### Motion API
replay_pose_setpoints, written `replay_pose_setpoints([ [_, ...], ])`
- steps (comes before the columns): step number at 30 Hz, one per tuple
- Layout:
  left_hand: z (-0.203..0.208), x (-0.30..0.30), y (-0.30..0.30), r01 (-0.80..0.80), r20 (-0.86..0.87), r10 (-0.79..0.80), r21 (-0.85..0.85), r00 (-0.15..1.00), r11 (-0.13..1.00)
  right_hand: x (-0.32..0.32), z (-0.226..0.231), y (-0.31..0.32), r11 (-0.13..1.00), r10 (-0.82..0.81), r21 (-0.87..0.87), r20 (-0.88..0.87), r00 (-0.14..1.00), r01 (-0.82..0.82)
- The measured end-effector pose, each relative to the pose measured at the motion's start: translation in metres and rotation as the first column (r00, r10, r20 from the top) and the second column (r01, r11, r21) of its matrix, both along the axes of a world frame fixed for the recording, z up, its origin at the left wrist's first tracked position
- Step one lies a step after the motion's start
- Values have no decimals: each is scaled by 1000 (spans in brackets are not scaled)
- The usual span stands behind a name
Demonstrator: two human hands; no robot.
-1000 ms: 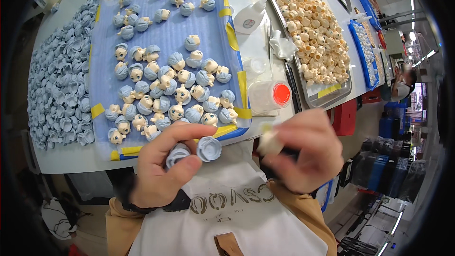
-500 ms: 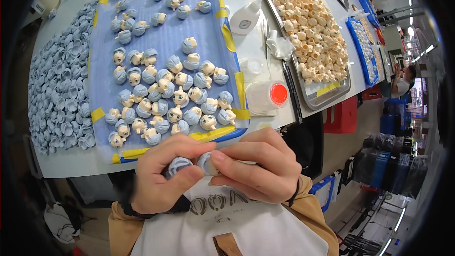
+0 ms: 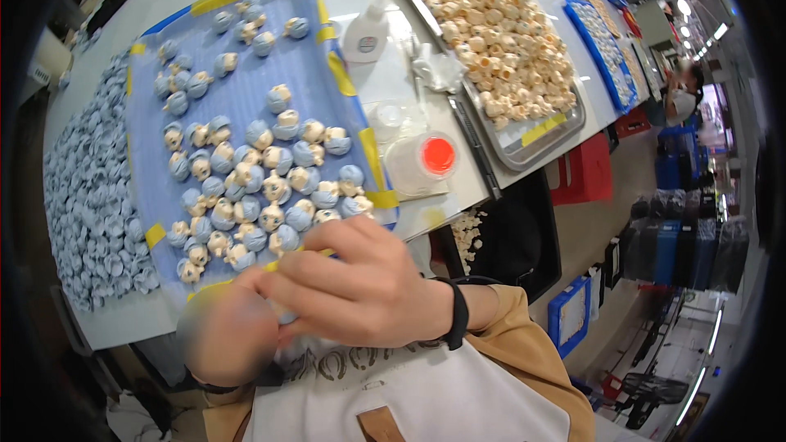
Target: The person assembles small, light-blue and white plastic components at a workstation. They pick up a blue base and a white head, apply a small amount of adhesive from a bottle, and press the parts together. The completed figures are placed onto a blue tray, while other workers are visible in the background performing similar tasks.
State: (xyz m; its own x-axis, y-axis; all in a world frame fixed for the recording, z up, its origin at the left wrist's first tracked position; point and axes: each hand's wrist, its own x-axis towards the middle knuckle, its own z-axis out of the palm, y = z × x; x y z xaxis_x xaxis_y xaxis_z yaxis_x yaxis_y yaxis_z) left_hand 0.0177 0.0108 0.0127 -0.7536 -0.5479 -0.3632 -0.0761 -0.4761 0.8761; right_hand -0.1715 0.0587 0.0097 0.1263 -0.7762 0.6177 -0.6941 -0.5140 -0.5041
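Note:
My hands meet in front of my chest, at the near edge of the table. A sliver of a pale blue doll hair piece (image 3: 285, 317) shows under the curled fingers of my right hand (image 3: 356, 286), which are closed on it. My left hand (image 3: 233, 331) is smeared, and its grip cannot be made out. Just beyond them lies a blue-lined tray (image 3: 307, 67) edged with yellow tape. It bears many small doll heads (image 3: 272, 217) with pale blue hair, some face up. Part of its near edge is hidden by my hands.
Loose blue hair pieces (image 3: 90, 196) are heaped left of the tray. To the right stand a white squeeze bottle (image 3: 366, 37), a red-lidded tub (image 3: 438, 154), crumpled tissue (image 3: 440, 69) and a metal tray (image 3: 524, 165) of hollow cream head parts. A black bin (image 3: 528, 229) sits below the table's edge.
Both hands have moved left, and the right now covers most of the piece. My left hand has become blurred. The table scene has shifted left and tilted in view.

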Motion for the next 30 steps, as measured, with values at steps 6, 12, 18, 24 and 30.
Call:
replay_pose_setpoints([
  [6, -13, -5, -9, -266, -211, 424, 520, 881, 812, -54, 31, 24, 987, -76, 142, 50, 996, 68],
  [12, -7, -25, -33, -161, -263, 604, 816, 752, 556, -229, 2, 49, 608, -654, 258, -373, 658, 751],
  [18, -4, -18, -32, -56, -368, 485, 750, 793, 659, -241, -20, 39, 562, -660, 342, -362, 658, 753],
  [24, -2, -4, -12, 191, -296, -161, 75, 942, 979, -230, -14, 51, 507, -770, 218, -319, 552, 834],
  [30, 8, -22, -15, 290, -287, -234, 171, 929, 942, -86, 42, 53, 970, -203, -116, 104, 974, 214],
])
